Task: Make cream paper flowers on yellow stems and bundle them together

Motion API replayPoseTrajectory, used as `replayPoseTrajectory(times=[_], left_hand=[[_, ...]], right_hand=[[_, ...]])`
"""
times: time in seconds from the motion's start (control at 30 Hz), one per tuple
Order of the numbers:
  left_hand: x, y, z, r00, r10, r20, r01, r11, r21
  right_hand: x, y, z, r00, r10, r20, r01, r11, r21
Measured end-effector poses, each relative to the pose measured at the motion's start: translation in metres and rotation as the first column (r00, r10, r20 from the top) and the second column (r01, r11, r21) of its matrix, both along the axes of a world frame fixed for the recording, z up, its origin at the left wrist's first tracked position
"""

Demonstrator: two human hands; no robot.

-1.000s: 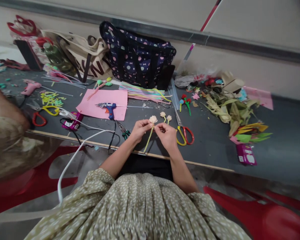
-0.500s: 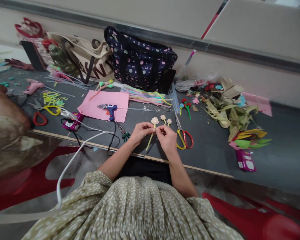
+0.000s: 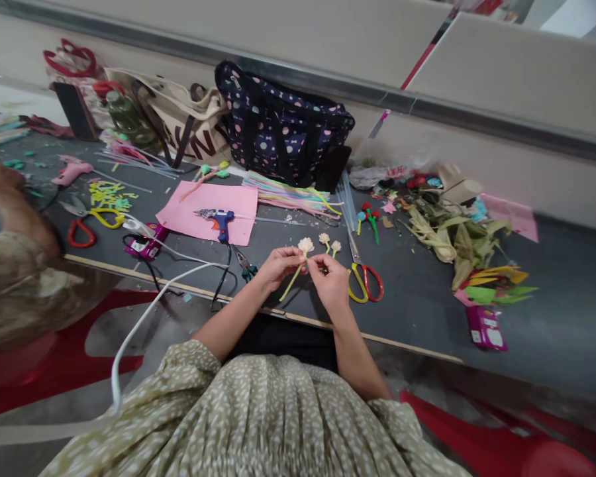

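**Both hands on one little cream flower**

The left hand [image 3: 277, 266] and the right hand [image 3: 330, 281] meet just above the near edge of the dark tabletop [image 3: 417, 291]. Between them is a paper flower [image 3: 305, 246] with a cream head up top and a yellow-green stem slanting down to the left. The fingers of both hands are pinched together on the stem right under the head.

Two smaller flowers [image 3: 329, 242] lie on the tabletop just behind the hands. The yellow and red scissors [image 3: 365, 281] sit just right of the right hand. A blue glue gun [image 3: 220, 218] rests on a pink sheet [image 3: 189, 205] off to the left. A polka-dot bag [image 3: 283, 132] stands at the back. Another person's arm [image 3: 10, 212] shows at the far left.
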State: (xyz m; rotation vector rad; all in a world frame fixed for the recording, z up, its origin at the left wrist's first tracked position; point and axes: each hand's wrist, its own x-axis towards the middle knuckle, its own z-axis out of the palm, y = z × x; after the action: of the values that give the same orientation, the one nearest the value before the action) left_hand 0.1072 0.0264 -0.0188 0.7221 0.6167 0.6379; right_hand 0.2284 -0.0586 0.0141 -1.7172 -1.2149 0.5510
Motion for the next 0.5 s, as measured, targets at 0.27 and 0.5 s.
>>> replayPoseTrajectory(times=[0.27,0.5], left_hand=[[0.0000,0.0009,-0.0019,0.998,-0.050,0.031,0.051,0.998,-0.048],[0.0019,-0.0021,0.0013,0.994,0.031,-0.103,-0.015,0.988,0.154]], right_hand=[[0.0036,0.0015,-0.0002,0.987,0.042,-0.153,-0.041,0.999,0.012],[0.0059,0.0018,-0.0065,1.000,-0.026,-0.010,0.026,0.999,0.035]])
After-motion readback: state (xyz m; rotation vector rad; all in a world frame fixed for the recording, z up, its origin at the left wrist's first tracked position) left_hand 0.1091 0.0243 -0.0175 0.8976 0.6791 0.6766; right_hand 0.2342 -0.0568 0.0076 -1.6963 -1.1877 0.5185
